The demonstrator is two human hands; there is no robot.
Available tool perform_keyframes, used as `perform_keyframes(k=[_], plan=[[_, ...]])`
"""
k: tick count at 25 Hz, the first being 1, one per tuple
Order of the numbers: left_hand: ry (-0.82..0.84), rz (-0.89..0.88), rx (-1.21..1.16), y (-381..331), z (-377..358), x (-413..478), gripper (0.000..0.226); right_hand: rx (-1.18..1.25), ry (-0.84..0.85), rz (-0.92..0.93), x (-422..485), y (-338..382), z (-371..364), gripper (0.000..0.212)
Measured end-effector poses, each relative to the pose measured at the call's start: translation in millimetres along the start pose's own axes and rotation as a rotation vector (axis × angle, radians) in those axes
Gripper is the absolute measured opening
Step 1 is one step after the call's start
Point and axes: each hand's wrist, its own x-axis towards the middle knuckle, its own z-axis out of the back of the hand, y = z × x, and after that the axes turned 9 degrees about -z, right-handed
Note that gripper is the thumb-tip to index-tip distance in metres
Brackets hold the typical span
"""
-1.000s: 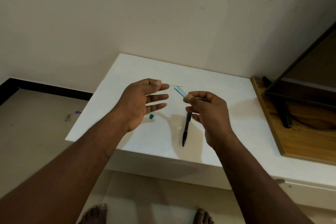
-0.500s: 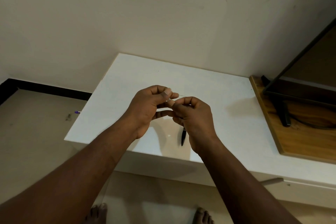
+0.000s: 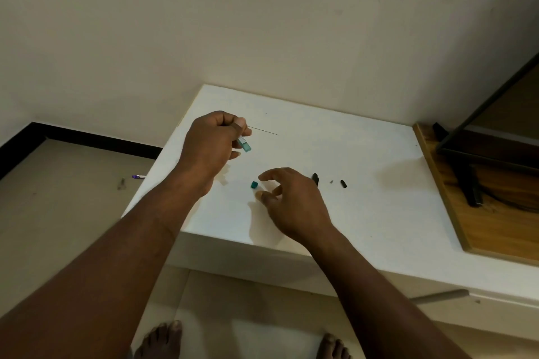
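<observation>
Teal and clear, the tube (image 3: 245, 145) is being pinched with a thin wire (image 3: 264, 130) in the left grip (image 3: 210, 143), raised out of the way. The right grip (image 3: 294, 201), spread and holding nothing, is reaching for the cap (image 3: 254, 184) lying just off its fingertips on the counter (image 3: 364, 213). Half a second ago both grips were meeting at the wire.

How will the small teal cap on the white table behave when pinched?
The teal cap looks tiny beside the right hand, so it is probably very light and easy to flick away. Its blocky shape suggests it will slide rather than roll.
</observation>
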Motion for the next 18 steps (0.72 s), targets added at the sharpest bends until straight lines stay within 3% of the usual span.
perform_keyframes(k=[2, 5, 12, 18], plan=[[0.008, 0.005, 0.017, 0.3, 0.7, 0.0, 0.022, -0.194, 0.018, 0.132, 0.7, 1.4, -11.9, 0.042], [0.048, 0.015, 0.043, 0.0, 0.5, -1.5, 0.022, -0.338, -0.027, 0.221, 0.4, 2.8, -21.0, 0.038], [0.085, 0.017, 0.051, -1.9, -1.5, -1.8, 0.019, -0.225, -0.103, 0.146, 1.8, 1.2, -18.1, 0.028], [0.099, 0.027, 0.049, -1.7, -3.3, -4.1, 0.02, -0.241, -0.103, 0.074, 2.9, -1.2, -15.8, 0.033]])
